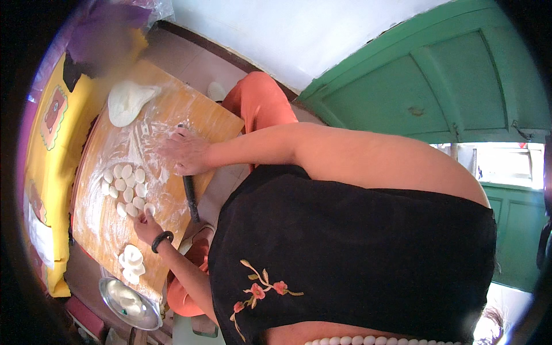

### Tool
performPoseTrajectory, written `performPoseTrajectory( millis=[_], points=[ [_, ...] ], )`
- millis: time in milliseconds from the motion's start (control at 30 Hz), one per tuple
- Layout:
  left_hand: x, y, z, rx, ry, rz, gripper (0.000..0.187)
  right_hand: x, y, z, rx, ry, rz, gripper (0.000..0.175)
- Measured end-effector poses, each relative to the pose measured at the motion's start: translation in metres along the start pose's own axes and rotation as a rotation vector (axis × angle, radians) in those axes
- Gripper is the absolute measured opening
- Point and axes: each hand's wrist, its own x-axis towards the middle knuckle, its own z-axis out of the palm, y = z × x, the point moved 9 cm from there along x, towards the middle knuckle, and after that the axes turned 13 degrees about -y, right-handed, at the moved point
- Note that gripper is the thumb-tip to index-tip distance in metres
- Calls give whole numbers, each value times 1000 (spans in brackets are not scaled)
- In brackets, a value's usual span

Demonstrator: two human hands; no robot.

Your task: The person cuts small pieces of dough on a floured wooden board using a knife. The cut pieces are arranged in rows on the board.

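Note:
My right hand lies over a dark rolling pin, which sticks out on both sides of the hand near the board's edge. With its fingertips my left hand, a black band on the wrist, pinches a small round dough piece. Beside it, several flattened dough pieces lie in a group on the floured wooden board. Thin dough wrappers overlap in a stack near the board's lower end. A larger sheet or lump of pale dough lies at its upper end.
A metal bowl with pale contents and a small green item stands beside the board's lower end. A yellow printed cloth hangs along the far side. A green door and a white wall are at the upper right.

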Motion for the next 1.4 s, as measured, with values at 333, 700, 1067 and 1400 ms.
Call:
performPoseTrajectory(
  millis=[333,700,1067,1400],
  points=[
    [7,126,77,-80,-217,269,18,35,22,14,-266,-73,124,67],
    [17,99,77,-297,-222,193,18,30,11,7,-229,67,115,65],
    [39,116,77,53,-312,326,25,83,-7,0,-61,-12,134,64],
    [-19,109,73,47,-260,344,21,33,8,14,-130,72,61,61]
  ],
)
